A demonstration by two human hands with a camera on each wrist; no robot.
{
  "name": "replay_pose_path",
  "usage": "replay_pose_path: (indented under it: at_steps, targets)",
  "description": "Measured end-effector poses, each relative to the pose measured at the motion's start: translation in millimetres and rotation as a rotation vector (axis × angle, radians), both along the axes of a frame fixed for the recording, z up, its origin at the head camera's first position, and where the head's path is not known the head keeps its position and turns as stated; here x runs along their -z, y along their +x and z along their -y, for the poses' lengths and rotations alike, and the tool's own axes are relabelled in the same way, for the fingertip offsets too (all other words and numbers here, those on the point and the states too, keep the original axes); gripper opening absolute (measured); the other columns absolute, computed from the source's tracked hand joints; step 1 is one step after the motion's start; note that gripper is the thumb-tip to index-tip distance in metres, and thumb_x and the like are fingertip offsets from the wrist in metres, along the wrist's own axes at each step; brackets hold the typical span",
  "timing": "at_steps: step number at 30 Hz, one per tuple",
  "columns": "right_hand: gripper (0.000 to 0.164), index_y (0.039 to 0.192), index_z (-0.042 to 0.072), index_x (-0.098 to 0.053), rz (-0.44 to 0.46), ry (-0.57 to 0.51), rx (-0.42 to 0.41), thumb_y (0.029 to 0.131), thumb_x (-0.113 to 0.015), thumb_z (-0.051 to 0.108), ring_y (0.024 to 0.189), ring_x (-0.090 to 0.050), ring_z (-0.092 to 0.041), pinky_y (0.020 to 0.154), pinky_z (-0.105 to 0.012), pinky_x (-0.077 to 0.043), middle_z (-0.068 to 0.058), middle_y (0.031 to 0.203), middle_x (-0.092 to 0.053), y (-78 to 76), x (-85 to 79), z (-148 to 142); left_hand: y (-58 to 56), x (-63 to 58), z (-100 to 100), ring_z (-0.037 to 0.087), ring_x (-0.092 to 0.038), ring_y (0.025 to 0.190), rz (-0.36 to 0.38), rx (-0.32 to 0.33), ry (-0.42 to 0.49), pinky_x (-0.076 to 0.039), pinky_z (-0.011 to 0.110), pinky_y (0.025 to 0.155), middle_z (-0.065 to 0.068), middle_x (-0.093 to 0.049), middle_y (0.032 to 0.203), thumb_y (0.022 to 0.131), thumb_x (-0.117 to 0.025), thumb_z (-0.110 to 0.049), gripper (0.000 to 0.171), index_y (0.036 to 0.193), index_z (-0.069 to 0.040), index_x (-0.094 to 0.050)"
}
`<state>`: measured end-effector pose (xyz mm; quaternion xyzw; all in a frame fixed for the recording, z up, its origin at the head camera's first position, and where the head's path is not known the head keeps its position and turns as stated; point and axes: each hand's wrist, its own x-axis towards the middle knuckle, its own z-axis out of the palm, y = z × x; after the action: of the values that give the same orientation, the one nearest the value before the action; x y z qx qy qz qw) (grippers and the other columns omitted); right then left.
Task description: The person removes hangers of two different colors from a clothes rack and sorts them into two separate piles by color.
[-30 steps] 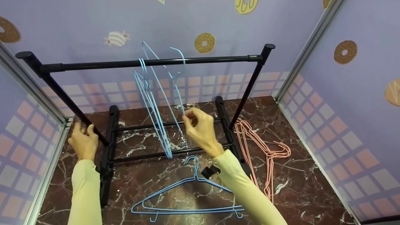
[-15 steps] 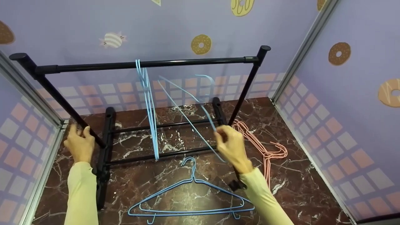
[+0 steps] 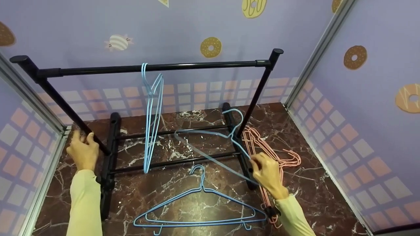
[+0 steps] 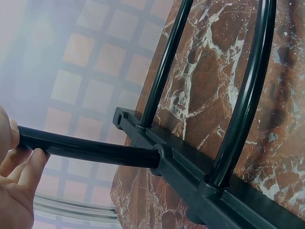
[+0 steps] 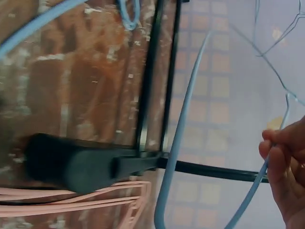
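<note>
My right hand (image 3: 267,173) pinches a blue wire hanger (image 3: 213,132) by its sloping arm, its hook pointing up and left, well below the top bar. In the right wrist view, thumb and fingers (image 5: 281,152) close on the blue wire. My left hand (image 3: 83,150) grips the lower part of the rack's left upright (image 3: 70,113); the left wrist view shows the fingers (image 4: 33,169) around this black tube. More blue hangers (image 3: 152,124) hang together from the black top bar (image 3: 197,66), left of its middle.
Blue hangers (image 3: 200,206) lie stacked on the brown marbled floor (image 3: 177,196) in front of the rack. Pink hangers (image 3: 279,160) lie to the right, partly behind my right hand. Patterned walls (image 3: 183,29) stand at the back and both sides.
My right hand has drawn the blue hanger off the top bar, down and to the right. The hangers left on the bar have swung. My left hand keeps its grip on the upright.
</note>
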<state>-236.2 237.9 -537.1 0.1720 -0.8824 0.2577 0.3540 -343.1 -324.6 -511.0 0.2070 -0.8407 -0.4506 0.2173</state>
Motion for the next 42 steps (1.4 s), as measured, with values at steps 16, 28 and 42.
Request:
replay_pose_path:
  at_steps: [16,28,42]
  targets:
    - [0.011,0.082,0.002,-0.076,0.393,0.097,-0.314,0.075,-0.072,-0.006,0.064,-0.065,-0.013,0.062,-0.027,-0.055,-0.002,0.073,-0.071,25.6,51.5,31,-0.1,-2.1,-3,0.058,-0.042,0.126,-0.003,-0.009,-0.005,-0.030,0.062,0.112,0.028,-0.065,0.129,0.103,-0.053,-0.026,0.040,0.139,-0.008,-0.056]
    - [0.007,0.078,0.005,-0.075,0.413,0.133,-0.329,0.074,-0.072,0.000,0.062,-0.064,-0.010,0.061,-0.029,-0.054,-0.003,0.070,-0.071,35.3,83.7,45,2.1,0.5,-2,0.060,-0.045,0.121,-0.055,-0.020,-0.029,-0.030,0.061,0.112,0.027,-0.068,0.125,0.102,-0.056,-0.024,0.037,0.136,-0.008,-0.059]
    - [0.016,0.071,0.010,-0.066,0.273,0.203,-0.248,0.067,-0.079,0.000,0.058,-0.049,-0.003,0.051,-0.019,-0.044,0.004,0.070,-0.058,47.3,95.4,47,0.8,1.8,-2,0.058,-0.043,0.121,-0.039,-0.022,-0.026,-0.028,0.060,0.112,0.025,-0.066,0.130,0.103,-0.055,-0.025,0.043,0.143,-0.011,-0.055]
